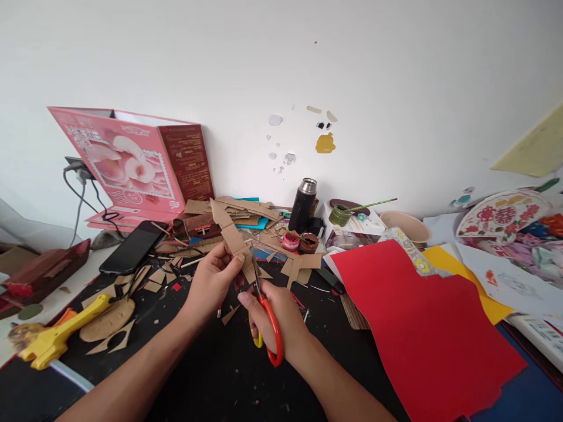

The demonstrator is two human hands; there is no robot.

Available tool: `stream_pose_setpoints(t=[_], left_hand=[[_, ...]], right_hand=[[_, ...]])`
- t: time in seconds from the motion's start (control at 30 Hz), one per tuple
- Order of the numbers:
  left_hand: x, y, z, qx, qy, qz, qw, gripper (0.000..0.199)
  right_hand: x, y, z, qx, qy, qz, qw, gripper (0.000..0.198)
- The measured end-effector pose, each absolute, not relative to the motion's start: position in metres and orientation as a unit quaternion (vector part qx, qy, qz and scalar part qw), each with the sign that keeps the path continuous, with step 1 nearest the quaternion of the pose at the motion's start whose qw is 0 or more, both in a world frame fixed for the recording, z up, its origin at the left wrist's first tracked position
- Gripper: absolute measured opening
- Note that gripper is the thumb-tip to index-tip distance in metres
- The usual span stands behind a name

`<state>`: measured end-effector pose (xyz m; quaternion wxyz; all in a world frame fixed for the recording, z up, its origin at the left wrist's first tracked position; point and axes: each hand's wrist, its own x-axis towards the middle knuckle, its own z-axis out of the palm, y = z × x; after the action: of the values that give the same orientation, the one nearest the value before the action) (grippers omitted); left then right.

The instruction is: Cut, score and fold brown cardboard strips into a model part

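Observation:
My left hand (219,275) pinches a brown piece of cardboard (233,237), long and pointed at its upper left end. In my right hand (281,313) is a pair of scissors (275,334) with red and yellow handles. The blades point up and away from me and meet the right side of the cardboard near my left thumb. How far apart the blades stand is hard to make out. Beneath and around both hands lie cardboard offcuts (301,266) on the black tabletop (211,381).
A yellow glue gun (65,334) and a phone (132,249) lie at left, before a pink box (132,164). Behind my hands stand a black flask (302,205) and paint jars (308,242). Red paper (431,328) covers the right side. A green jar (340,215) holds a brush.

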<state>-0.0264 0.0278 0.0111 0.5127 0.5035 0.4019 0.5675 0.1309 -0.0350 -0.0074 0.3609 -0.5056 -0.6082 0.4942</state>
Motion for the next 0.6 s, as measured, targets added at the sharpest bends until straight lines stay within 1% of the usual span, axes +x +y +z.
stream_pose_setpoints(t=[0.33, 0.6], left_hand=[[-0.022, 0.028, 0.008, 0.489, 0.408, 0.567, 0.522, 0.04], [-0.021, 0.027, 0.009, 0.482, 0.411, 0.573, 0.52, 0.039]], right_hand=[[0.123, -0.036, -0.018, -0.502, -0.59, 0.5, 0.388, 0.043], [0.119, -0.037, -0.021, -0.513, -0.583, 0.498, 0.386, 0.035]])
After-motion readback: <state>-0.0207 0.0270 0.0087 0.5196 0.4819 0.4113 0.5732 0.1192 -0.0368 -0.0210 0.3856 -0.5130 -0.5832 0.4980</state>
